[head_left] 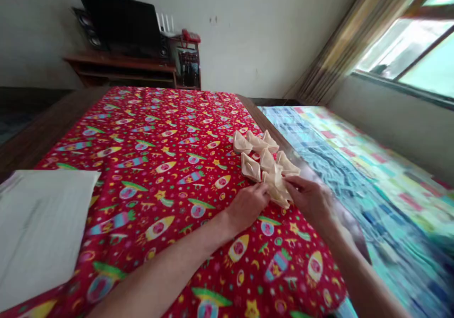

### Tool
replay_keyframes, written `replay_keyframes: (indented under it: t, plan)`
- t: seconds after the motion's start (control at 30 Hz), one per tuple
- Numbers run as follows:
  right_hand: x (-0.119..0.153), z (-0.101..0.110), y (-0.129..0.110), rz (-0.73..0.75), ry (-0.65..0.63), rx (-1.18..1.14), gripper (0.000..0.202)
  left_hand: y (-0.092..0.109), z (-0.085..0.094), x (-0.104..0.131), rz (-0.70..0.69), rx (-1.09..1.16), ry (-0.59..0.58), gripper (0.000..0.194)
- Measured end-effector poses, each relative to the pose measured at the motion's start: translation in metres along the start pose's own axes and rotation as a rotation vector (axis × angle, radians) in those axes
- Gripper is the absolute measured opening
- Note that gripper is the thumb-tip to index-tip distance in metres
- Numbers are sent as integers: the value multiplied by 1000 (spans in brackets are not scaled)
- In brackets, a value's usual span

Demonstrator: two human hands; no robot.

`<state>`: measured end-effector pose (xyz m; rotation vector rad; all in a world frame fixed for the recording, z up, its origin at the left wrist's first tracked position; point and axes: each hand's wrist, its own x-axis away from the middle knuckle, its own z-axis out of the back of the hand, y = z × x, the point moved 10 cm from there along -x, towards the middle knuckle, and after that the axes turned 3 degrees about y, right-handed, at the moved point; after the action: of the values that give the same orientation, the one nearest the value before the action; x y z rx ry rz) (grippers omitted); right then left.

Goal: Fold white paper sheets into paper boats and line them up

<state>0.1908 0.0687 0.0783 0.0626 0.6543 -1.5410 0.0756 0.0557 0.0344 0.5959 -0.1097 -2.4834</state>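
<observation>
Cream paper is being handled by both hands now: a folded piece is being held at the near end of a group of other folded pieces, over the right side of the red printed cloth. Its left flank is being pinched by the fingertips of the left hand; on the right, an edge is being pinched by the grip of the right hand. Whether one layer or two are being caught there cannot fairly be told, the picture being soft at the fingertips.

And here danger is being courted! A crease is being risked if the sides are being squeezed too hard; a tear is being invited if the hands are being drawn apart unevenly. The neighbours are being crowded as well, and could be knocked askew by a stray finger. Near the counter's right edge, the outermost is being exposed to a brush from the right hand, toward the blue patterned spread. Off left, white sheets are being seen well apart from both hands.
</observation>
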Motion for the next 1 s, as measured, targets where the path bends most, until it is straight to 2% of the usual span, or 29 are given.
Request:
replay_keyframes:
  t: [0.43, 0.53, 0.63, 0.77, 0.9, 1.0]
  plan:
    - [-18, -8, -36, -18, -211, 194, 25, 1, 2, -4, 10, 49, -30, 21]
    - [-18, -11, -37, -17, -241, 205, 25, 6, 4, -4, -35, 58, -7, 22]
    - [-16, -12, -35, -13, -229, 207, 25, 11, 3, -2, -65, 60, -4, 33]
    - [-13, -7, -27, -51, -189, 230, 26, 9, -8, -1, -7, 32, -66, 46]
    - [-9, -9, -24, -33, -213, 208, 27, 6, -10, -2, 39, 48, -85, 43]
    - [-5, -14, -22, -8, -235, 191, 28, 9, -5, -3, 9, 98, -59, 35]
